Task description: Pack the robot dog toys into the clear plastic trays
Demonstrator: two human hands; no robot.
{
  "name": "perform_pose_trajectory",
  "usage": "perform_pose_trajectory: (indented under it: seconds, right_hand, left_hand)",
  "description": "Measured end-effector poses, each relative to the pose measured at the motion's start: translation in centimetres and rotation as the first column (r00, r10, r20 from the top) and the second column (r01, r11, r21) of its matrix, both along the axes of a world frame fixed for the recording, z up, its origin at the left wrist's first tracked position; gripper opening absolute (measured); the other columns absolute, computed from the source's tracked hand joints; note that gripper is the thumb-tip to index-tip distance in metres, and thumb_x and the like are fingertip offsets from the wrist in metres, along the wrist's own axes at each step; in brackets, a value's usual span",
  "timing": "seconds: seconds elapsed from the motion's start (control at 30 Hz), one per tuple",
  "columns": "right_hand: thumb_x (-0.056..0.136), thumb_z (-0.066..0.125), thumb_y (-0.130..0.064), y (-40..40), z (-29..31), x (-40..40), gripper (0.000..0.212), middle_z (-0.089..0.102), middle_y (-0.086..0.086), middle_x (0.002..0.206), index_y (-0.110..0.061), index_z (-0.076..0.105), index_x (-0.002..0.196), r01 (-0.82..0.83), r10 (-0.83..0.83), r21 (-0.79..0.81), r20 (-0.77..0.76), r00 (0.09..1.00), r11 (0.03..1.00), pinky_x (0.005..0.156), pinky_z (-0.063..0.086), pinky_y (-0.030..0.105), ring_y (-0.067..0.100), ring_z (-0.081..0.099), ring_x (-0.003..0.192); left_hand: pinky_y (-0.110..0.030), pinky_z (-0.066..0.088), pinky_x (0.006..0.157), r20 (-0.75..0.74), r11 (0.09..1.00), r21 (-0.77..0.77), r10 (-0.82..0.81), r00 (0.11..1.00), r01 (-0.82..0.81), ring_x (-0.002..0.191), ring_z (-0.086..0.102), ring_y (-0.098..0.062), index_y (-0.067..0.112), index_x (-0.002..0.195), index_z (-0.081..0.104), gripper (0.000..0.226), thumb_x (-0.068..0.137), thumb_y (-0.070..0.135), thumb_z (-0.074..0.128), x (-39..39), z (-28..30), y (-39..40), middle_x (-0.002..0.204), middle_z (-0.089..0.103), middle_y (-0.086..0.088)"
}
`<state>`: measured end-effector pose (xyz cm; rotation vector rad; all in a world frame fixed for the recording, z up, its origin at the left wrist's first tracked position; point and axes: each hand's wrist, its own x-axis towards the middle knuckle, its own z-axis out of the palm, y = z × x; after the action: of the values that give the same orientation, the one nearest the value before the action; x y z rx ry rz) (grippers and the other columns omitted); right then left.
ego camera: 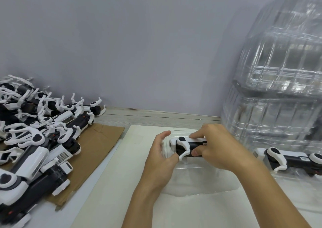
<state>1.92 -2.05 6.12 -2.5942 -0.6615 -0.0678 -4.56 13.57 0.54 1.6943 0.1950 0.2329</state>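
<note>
Fingers (195, 135) of the right hand (219, 147) pinched the black-and-white plastic robot dog toy (187, 146) from above, seemingly to seat it in the clear moulded plastic tray (195, 180) on the white-covered desk (122, 184). The left hand (161, 159) curled round its near end, thumb on a white leg, likely steadying it. The tray's edges were hard to trace; the hands hid most of the toy's body.

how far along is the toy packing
Done: one black-and-white robot dog toy lies in a clear tray at right. In hand: both the left hand and right hand seat another toy into the clear plastic tray. Left: a large pile of toys on the left.
</note>
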Motion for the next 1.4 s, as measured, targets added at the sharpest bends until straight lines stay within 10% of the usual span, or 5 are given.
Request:
perform_pose_trajectory:
  seconds: [0.2, 0.4, 0.63, 1.1, 1.4]
  right_hand:
    - [0.072, 0.086, -0.021, -0.6, -0.7, 0.8, 0.032, 0.056, -0.009, 0.088, -0.026, 0.076, 0.102, 0.008, -0.006, 0.068, -0.027, 1.000, 0.998, 0.069, 0.043, 0.027, 0.014, 0.050, 0.088]
    - [0.075, 0.085, -0.027, -0.8, -1.0, 0.8, 0.047, 0.050, -0.010, 0.108, -0.038, 0.066, 0.117, 0.028, -0.018, 0.099, -0.094, 0.995, 0.995, 0.071, 0.036, 0.020, 0.008, 0.047, 0.099]
    - [0.072, 0.084, -0.046, -5.1, 1.9, 1.1, 0.035, 0.056, -0.021, 0.099, -0.049, 0.063, 0.100, 0.083, -0.092, -0.049, -0.215, 0.972, 0.995, 0.073, 0.039, 0.022, -0.005, 0.050, 0.094]
    - [0.077, 0.084, -0.023, -3.8, 0.2, 1.4, 0.023, 0.060, -0.012, 0.088, -0.032, 0.071, 0.094, 0.152, -0.154, -0.032, -0.085, 0.984, 0.988, 0.050, 0.037, 0.012, 0.005, 0.056, 0.072]
    - [0.089, 0.067, -0.042, 0.4, 0.4, 0.0, 0.025, 0.065, -0.021, 0.107, -0.033, 0.070, 0.111, -0.083, 0.075, 0.243, 0.039, 0.996, 0.967, 0.082, 0.041, 0.013, -0.005, 0.054, 0.100]
  left_hand:
    - [-0.026, 0.045, 0.100, 0.003, 1.000, -0.022, -0.012, 1.000, 0.012, 0.126, 0.047, 0.003, 0.049, 0.126, 0.050, 0.073, 0.059, 0.048, 0.077, -0.1, 0.4, -0.3, 0.128, 0.051, 0.028]
    - [-0.029, 0.042, 0.105, -0.005, 1.000, 0.011, 0.016, 1.000, -0.016, 0.132, 0.042, -0.001, 0.050, 0.125, 0.051, 0.061, 0.083, 0.012, 0.073, 0.1, -0.1, 0.1, 0.126, 0.049, 0.029]
    - [-0.025, 0.038, 0.105, 0.012, 0.999, 0.027, 0.018, 1.000, -0.018, 0.131, 0.039, 0.005, 0.049, 0.127, 0.052, 0.056, 0.086, 0.018, 0.072, 0.2, -0.2, 0.1, 0.127, 0.046, 0.034]
    - [-0.025, 0.040, 0.098, 0.006, 0.999, 0.044, 0.002, 1.000, -0.002, 0.127, 0.044, 0.000, 0.046, 0.125, 0.052, 0.061, 0.077, 0.011, 0.067, -0.2, 0.4, -0.1, 0.124, 0.048, 0.029]
    - [-0.014, 0.041, 0.089, 0.007, 1.000, 0.023, 0.005, 1.000, -0.005, 0.121, 0.042, 0.015, 0.047, 0.124, 0.052, 0.062, 0.084, 0.000, 0.058, -0.1, 0.3, -0.2, 0.128, 0.050, 0.028]
